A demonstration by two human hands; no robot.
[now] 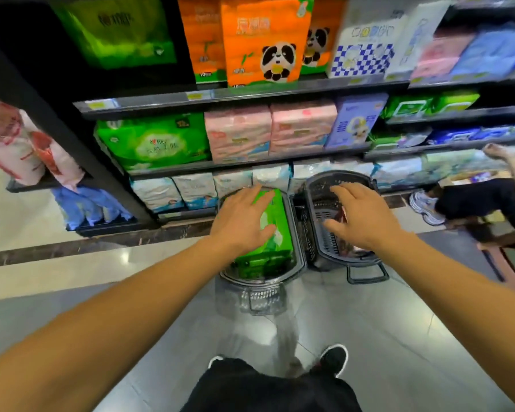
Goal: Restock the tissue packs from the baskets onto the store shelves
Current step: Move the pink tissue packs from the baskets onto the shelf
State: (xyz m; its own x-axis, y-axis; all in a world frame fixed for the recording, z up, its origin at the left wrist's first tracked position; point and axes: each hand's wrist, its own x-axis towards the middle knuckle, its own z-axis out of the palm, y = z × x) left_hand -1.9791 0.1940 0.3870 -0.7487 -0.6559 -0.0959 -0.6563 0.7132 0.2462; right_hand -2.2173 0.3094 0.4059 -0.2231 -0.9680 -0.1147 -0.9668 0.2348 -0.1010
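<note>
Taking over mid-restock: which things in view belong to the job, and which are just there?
Job: left hand on green tissue pack in left basket; right hand over right basket; shelves.
Not: bystander's shoe; hanging rolls.

Green tissue pack [272, 233], dark grey baskets [333, 260], orange panda packs [262, 40].

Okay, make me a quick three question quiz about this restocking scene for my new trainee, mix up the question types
1. True or false: the left basket holds a green tissue pack.
2. Which hand is over the right basket? A) left hand B) right hand C) neither
3. Fill in: matching green packs sit on the ___ shelf, left of the pink packs.

Key: 1 true; 2 B; 3 middle.
</note>
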